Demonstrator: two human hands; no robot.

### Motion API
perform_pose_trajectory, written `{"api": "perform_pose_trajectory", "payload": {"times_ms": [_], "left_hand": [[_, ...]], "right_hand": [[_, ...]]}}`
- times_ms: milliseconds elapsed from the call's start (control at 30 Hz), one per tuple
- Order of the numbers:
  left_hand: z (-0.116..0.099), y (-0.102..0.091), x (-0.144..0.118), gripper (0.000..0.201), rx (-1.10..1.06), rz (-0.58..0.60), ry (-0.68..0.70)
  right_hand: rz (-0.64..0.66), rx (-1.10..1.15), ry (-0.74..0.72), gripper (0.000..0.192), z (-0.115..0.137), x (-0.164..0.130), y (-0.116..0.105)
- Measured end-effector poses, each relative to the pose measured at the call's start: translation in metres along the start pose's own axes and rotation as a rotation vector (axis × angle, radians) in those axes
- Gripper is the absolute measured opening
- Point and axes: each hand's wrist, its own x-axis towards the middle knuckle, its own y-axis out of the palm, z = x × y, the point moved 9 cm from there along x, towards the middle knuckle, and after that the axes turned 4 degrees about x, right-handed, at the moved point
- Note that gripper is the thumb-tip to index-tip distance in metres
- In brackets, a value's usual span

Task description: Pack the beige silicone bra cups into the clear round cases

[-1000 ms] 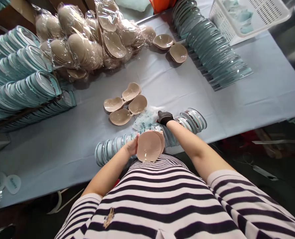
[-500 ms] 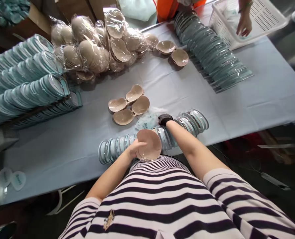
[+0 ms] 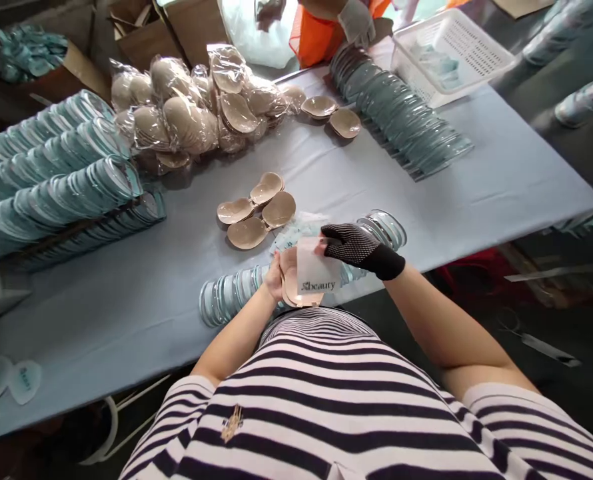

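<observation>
On your left, two rounded pale pieces (image 3: 25,382) with lettering lie at the near corner of the tabletop (image 3: 176,257). Beyond them, long rows of teal packs (image 3: 61,197) run along the left side, and just right of those, at the far side, beige cups in clear bags (image 3: 189,120) are heaped up. Nearer you, a row of clear-wrapped packs (image 3: 231,293) starts left of your body and passes behind your hands to the right. Beyond that row, in the middle, sit joined pairs of loose beige cups (image 3: 247,233).

Your bare left hand (image 3: 275,277) is partly closed, gripping the left edge of a beige cup (image 3: 289,273) in front of your waist. Your gloved right hand (image 3: 356,247) pinches the upper part of a printed sachet (image 3: 319,267) and holds it over the cup's right part, hiding much of it; whether the two touch, you cannot tell.

Farther right, another joined pair of cups (image 3: 345,124) lies near a slanting row of teal packs (image 3: 406,117). A co-worker's gloved hand (image 3: 357,23) is at that row's far end, left of a white basket (image 3: 479,57).
</observation>
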Motion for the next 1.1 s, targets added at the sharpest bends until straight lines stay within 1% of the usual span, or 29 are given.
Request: {"api": "perform_pose_trajectory", "payload": {"times_ms": [67, 133, 200, 233, 300, 367, 400, 433, 467, 500, 533, 567, 600, 633, 700, 733, 800, 833, 867, 933, 1000, 1067, 1100], "left_hand": [[0.001, 0.009, 0.003, 0.084, 0.023, -0.012, 0.028], [0.001, 0.022, 0.006, 0.083, 0.03, -0.006, 0.08], [0.002, 0.036, 0.007, 0.074, 0.061, 0.007, 0.133], [0.001, 0.042, 0.007, 0.068, 0.09, -0.002, 0.166], [-0.002, 0.046, 0.004, 0.062, 0.149, -0.059, 0.233], [-0.007, 0.045, 0.002, 0.06, 0.181, -0.133, 0.272], [-0.009, 0.044, 0.001, 0.059, 0.179, -0.169, 0.28], [-0.012, 0.042, 0.001, 0.058, 0.162, -0.208, 0.297], [-0.016, 0.04, 0.0, 0.056, 0.13, -0.258, 0.336], [-0.019, 0.038, 0.0, 0.055, 0.093, -0.315, 0.384], [-0.021, 0.036, 0.0, 0.053, 0.061, -0.375, 0.43], [-0.021, 0.036, 0.0, 0.051, 0.042, -0.429, 0.466], [-0.018, 0.037, 0.001, 0.05, 0.04, -0.461, 0.488], [-0.013, 0.04, 0.003, 0.049, 0.054, -0.469, 0.497], [-0.002, 0.045, 0.008, 0.05, 0.115, -0.435, 0.5], [0.002, 0.046, 0.01, 0.05, 0.159, -0.412, 0.504], [0.006, 0.044, 0.015, 0.046, 0.311, -0.38, 0.506], [0.006, 0.045, 0.02, 0.043, 0.441, -0.352, 0.503], [0.003, 0.049, 0.027, 0.039, 0.61, -0.299, 0.504], [-0.001, 0.065, 0.045, 0.032, 1.021, -0.141, 0.525], [0.001, 0.083, 0.065, 0.024, 1.424, 0.03, 0.551], [0.004, 0.094, 0.084, 0.021, 1.698, 0.148, 0.56], [0.006, 0.097, 0.092, 0.021, 1.783, 0.189, 0.558]], "right_hand": [[0.083, -0.122, 0.007, 0.034, 0.001, 0.003, 0.016], [0.123, -0.266, 0.007, 0.027, -0.005, 0.011, 0.03], [0.106, -0.343, 0.024, 0.024, -0.014, 0.015, 0.038], [0.07, -0.331, 0.028, 0.028, -0.019, 0.014, 0.038], [-0.057, -0.199, 0.002, 0.046, -0.024, 0.001, 0.03], [-0.245, 0.048, -0.02, 0.067, -0.033, -0.025, 0.016], [-0.323, 0.191, -0.012, 0.076, -0.042, -0.041, 0.012], [-0.371, 0.329, 0.006, 0.082, -0.051, -0.055, 0.014], [-0.38, 0.442, 0.029, 0.088, -0.059, -0.067, 0.022], [-0.361, 0.51, 0.05, 0.093, -0.064, -0.075, 0.035], [-0.332, 0.525, 0.079, 0.096, -0.068, -0.079, 0.049], [-0.315, 0.495, 0.127, 0.094, -0.071, -0.081, 0.062], [-0.322, 0.439, 0.194, 0.088, -0.075, -0.082, 0.072], [-0.344, 0.378, 0.268, 0.077, -0.08, -0.081, 0.079], [-0.393, 0.291, 0.378, 0.056, -0.085, -0.077, 0.082], [-0.411, 0.267, 0.395, 0.05, -0.087, -0.075, 0.079], [-0.438, 0.212, 0.4, 0.044, -0.092, -0.074, 0.064], [-0.466, 0.172, 0.415, 0.043, -0.097, -0.078, 0.053], [-0.511, 0.129, 0.445, 0.043, -0.106, -0.085, 0.039], [-0.636, 0.034, 0.55, 0.046, -0.127, -0.11, 0.009], [-0.757, -0.063, 0.671, 0.053, -0.149, -0.141, -0.016], [-0.802, -0.157, 0.764, 0.058, -0.164, -0.167, -0.028], [-0.793, -0.198, 0.785, 0.059, -0.169, -0.177, -0.028]]}}
